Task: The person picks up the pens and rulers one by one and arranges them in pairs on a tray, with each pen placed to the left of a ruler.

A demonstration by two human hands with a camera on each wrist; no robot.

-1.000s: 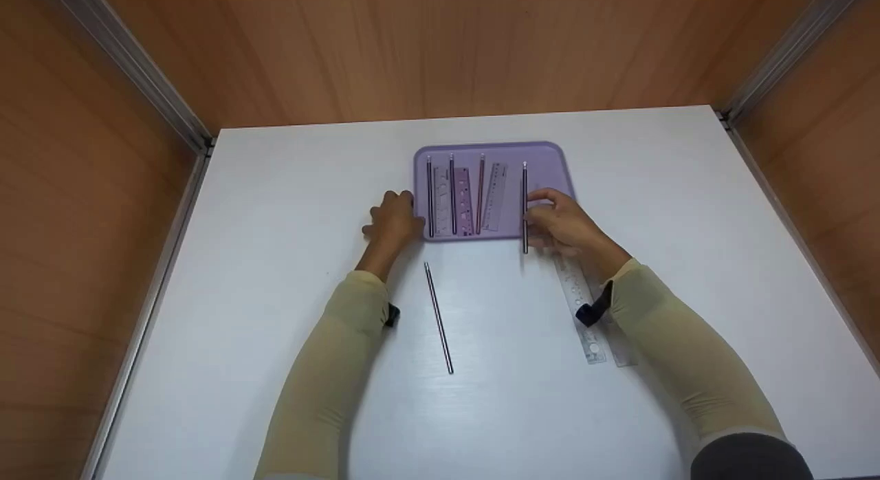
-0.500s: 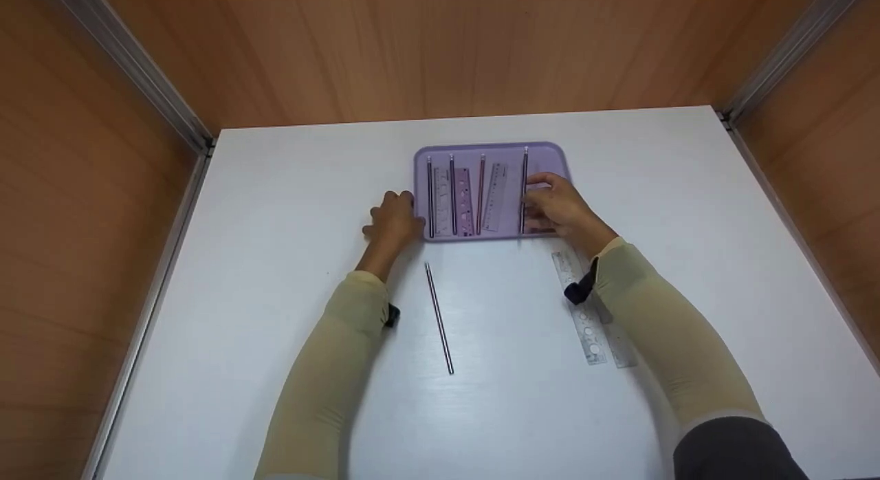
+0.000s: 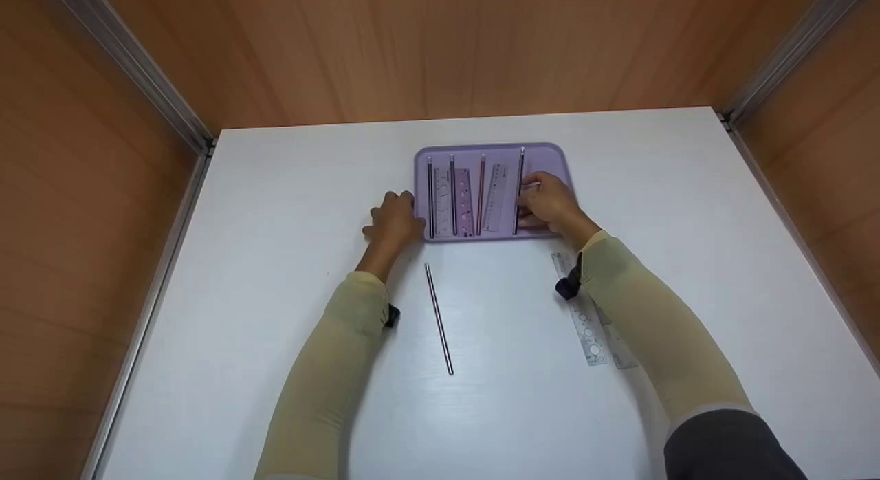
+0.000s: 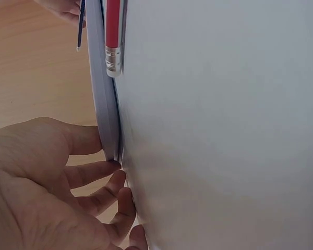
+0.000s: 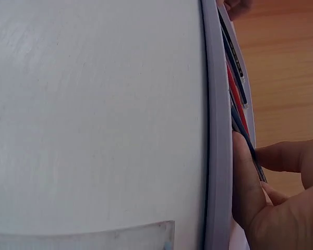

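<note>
A purple tray [image 3: 544,155] lies at the middle of the white table [image 3: 289,191]. It holds three pencils with rulers between them. My right hand [image 3: 550,201] pinches a dark pencil [image 3: 520,177] and holds it low over the tray's right part, beside a clear ruler [image 3: 495,198]. The right wrist view shows the thumb and a finger of the right hand [image 5: 261,198] on that pencil [image 5: 245,136], just inside the tray's rim [image 5: 215,130]. My left hand [image 3: 395,219] grips the tray's left edge [image 4: 104,104], thumb on top and fingertips at the rim's underside.
A loose pencil [image 3: 438,318] lies on the table in front of the tray. Two clear rulers [image 3: 590,329] lie at the right, partly under my right forearm. Wooden walls close in the table on three sides.
My right hand has carried the pencil forward from over the tray's near edge onto the tray and slightly left, beside the ruler. The left hand has stayed on the tray's edge.
</note>
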